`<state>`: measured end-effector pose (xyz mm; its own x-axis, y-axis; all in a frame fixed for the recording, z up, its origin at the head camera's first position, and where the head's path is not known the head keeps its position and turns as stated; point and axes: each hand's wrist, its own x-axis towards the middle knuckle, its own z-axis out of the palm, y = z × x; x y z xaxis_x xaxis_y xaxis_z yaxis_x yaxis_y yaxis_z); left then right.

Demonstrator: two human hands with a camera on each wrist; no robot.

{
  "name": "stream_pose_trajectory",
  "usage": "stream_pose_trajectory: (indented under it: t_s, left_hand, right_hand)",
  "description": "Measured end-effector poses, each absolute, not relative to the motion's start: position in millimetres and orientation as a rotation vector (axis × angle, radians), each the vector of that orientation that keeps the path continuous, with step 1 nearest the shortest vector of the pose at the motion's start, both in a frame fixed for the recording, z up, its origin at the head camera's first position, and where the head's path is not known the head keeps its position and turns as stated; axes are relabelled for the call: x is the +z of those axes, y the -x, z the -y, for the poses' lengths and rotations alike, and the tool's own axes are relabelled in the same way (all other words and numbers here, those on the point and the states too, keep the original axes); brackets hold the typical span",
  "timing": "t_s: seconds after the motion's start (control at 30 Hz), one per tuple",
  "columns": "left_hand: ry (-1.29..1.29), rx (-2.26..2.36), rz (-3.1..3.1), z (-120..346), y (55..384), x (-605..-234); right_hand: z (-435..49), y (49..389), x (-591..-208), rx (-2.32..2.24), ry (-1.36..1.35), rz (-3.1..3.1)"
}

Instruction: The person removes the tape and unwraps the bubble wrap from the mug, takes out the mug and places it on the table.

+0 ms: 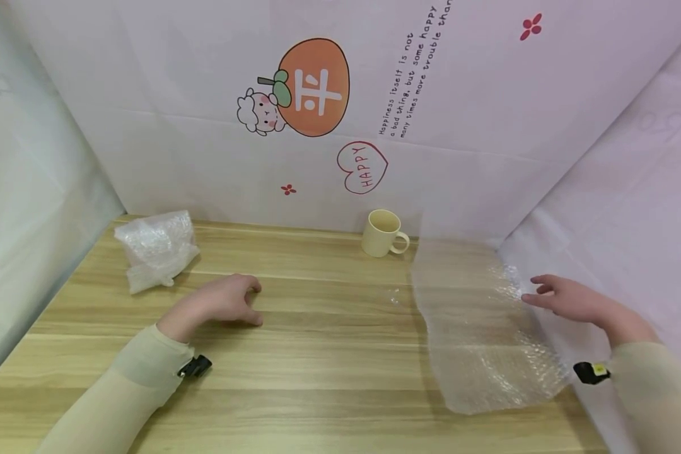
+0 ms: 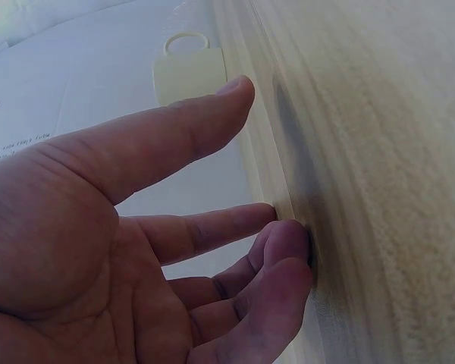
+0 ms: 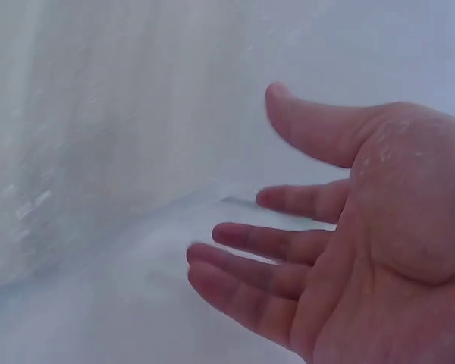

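Note:
A clear sheet of bubble wrap point(image 1: 477, 340) lies along the right side of the wooden table. My right hand point(image 1: 570, 299) hovers at its right edge, fingers loosely spread and nothing in them. On the table's left half is my left hand point(image 1: 227, 299), thumb and fingers apart, holding nothing; in the left wrist view its fingertips reach the tabletop. Against the back wall stands a cream mug point(image 1: 379, 236), upright with its handle to the right. A bubble-wrapped bundle point(image 1: 157, 247) sits at the back left, and what it contains is hidden.
The wooden table point(image 1: 295, 391) meets a white printed backdrop point(image 1: 204, 164) behind and white sheets at both sides. A tiny clear scrap point(image 1: 394, 296) lies in front of the mug. A small black camera is strapped to each wrist.

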<state>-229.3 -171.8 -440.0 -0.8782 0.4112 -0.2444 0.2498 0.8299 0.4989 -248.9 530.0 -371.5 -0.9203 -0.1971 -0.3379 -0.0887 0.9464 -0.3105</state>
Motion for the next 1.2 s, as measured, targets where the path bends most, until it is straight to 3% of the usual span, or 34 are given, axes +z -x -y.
stream_pose_trajectory:
  t_s: [0.37,0.7,1.2]
  left_hand:
    - [-0.506,0.676,-2.669,173,231,-442]
    - [-0.478,0.691,-2.654,172,233,-442]
    - [-0.404,0.803,-2.702,182,235,-430]
  right_hand:
    - [-426,261,-341,-0.47,0.433,-2.939]
    - [-325,276,-349,-0.68,0.564,-2.918]
    - [-223,284,-373,-0.965,0.769,-2.788]
